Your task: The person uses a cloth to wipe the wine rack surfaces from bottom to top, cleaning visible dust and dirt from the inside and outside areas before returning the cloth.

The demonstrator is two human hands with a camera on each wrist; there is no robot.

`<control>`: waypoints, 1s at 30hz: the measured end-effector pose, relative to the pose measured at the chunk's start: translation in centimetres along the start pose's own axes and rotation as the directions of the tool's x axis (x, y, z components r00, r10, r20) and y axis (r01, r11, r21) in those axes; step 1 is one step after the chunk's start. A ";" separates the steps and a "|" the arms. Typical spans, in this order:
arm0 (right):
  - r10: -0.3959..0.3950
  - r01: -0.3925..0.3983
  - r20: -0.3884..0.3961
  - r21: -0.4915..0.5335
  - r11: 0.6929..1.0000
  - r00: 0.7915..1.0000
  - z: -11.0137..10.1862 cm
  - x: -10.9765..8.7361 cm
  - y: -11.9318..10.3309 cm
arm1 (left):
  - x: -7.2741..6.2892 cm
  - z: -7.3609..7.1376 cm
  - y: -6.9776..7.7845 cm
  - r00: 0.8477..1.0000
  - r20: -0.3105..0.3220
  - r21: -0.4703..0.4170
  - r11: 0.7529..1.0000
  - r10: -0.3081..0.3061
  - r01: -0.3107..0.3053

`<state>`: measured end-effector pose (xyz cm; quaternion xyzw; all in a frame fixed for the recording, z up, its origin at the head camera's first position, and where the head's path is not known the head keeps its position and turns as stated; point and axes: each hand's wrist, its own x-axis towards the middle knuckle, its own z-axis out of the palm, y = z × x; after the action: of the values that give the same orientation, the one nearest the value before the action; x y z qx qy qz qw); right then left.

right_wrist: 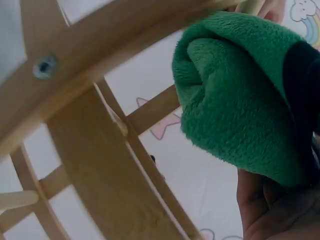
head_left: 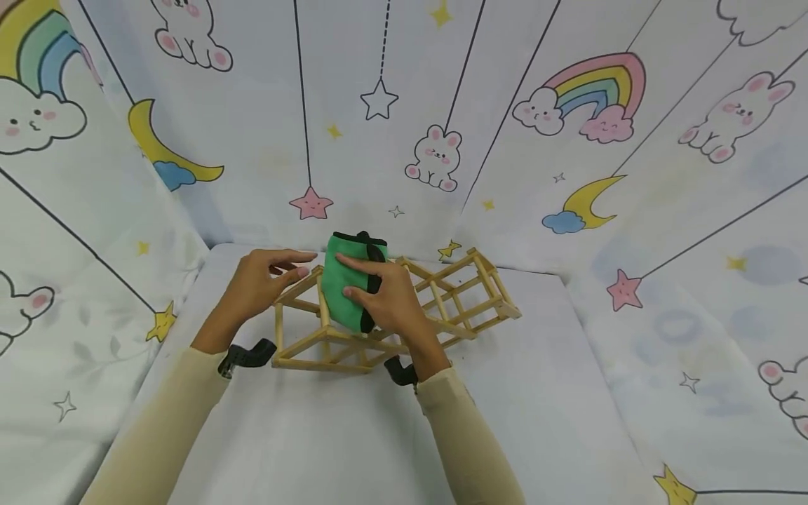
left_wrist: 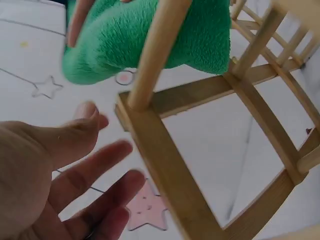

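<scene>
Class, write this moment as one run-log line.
left hand: holds nothing, near wooden rack | right hand: holds green cloth | cloth: black-edged, at rack's bars

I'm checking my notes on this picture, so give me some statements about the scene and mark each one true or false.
1. The right hand holds the green cloth. True.
2. The left hand grips the cloth too. False: it holds nothing, its fingers spread beside the rack.
3. The rack's bars are wooden. True.
4. The cloth has a white band. False: the band is black.
5. Rabbits are printed on the backdrop. True.
6. Both sleeves are black. False: they are pale.
</scene>
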<state>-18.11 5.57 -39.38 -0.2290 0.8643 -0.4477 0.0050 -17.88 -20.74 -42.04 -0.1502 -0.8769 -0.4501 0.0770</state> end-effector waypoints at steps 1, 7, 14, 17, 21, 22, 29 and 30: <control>0.002 -0.002 0.029 -0.017 1.000 1.000 0.1 0.4 0.1 | 0.6 0.1 -0.4 0.999 0.052 -0.030 0.999 -0.013 0.014; -0.038 0.034 0.287 0.019 0.999 0.957 -0.6 2.0 0.9 | 2.0 0.8 -2.2 0.978 0.185 -0.208 0.969 -0.098 0.136; -0.167 0.100 0.475 0.164 0.981 0.864 -2.6 2.0 1.6 | 2.1 1.0 -2.3 0.971 0.219 -0.254 0.955 -0.095 0.151; -0.128 0.102 0.352 0.092 0.991 0.927 -1.7 2.1 1.4 | 2.2 1.1 -2.2 0.971 0.203 -0.242 0.955 -0.125 0.173; -0.109 0.105 0.375 0.031 0.994 0.921 -1.4 2.2 1.4 | 2.3 1.3 -2.1 0.970 0.203 -0.243 0.952 -0.137 0.185; -0.122 0.113 0.421 0.044 0.993 0.899 -1.7 2.1 1.4 | 2.4 1.3 -2.0 0.969 0.207 -0.245 0.952 -0.133 0.184; -0.143 0.117 0.373 0.091 0.989 0.917 -1.9 1.8 0.9 | 2.4 1.3 -1.5 0.971 0.194 -0.219 0.958 -0.143 0.185; -0.137 0.117 0.357 0.078 0.990 0.924 -1.7 1.6 0.8 | 2.4 1.2 -1.4 0.970 0.194 -0.215 0.959 -0.144 0.185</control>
<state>-20.20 6.61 -38.68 -0.3627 0.8193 -0.4210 0.1411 -20.60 -20.05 -43.19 -0.1237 -0.8313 -0.5389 -0.0566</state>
